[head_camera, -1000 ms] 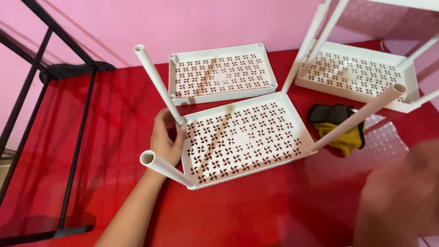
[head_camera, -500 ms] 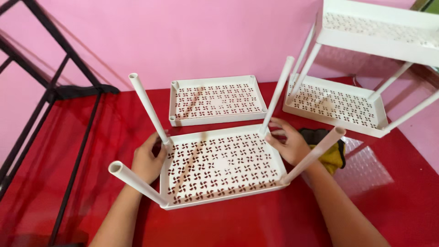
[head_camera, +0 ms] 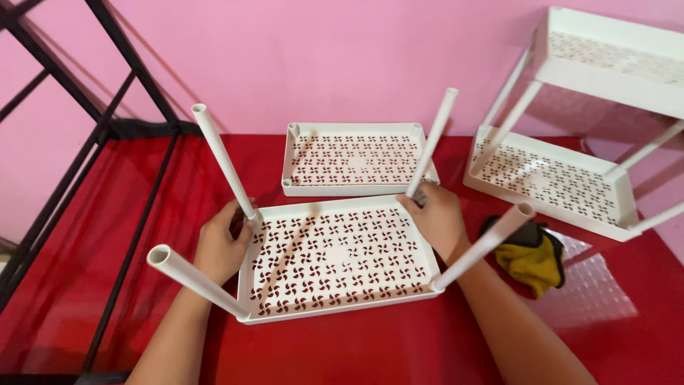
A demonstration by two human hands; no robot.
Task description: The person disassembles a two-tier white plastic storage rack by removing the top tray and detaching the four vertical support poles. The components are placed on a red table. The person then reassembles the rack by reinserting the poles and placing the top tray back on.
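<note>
Gripping the near white perforated tray (head_camera: 335, 260) at its two far corners, one hand to each side. Left hand (head_camera: 221, 242) is curled around the base of the far-left tube (head_camera: 222, 161), where it plugs into the tray's corner socket; the tray body lies directly to that hand's right, touching it. Right hand (head_camera: 436, 217) is closed about the foot of the far-right tube (head_camera: 431, 146), the tray spreading out to its left and toward the person.

Tray's long axis runs across, hand to hand. Four tubes rise from the corners and splay outward; the near-left tube (head_camera: 194, 278) passes just beside the left wrist, the near-right tube (head_camera: 483, 246) crosses over the right forearm. Both hands equally close to the tray, each already on its own corner.

Beyond the hands: a second flat tray (head_camera: 356, 158) on the red surface (head_camera: 356, 353), well apart. Right of the right hand, a yellow and dark cloth (head_camera: 531, 257) and an assembled white rack (head_camera: 563, 142).
</note>
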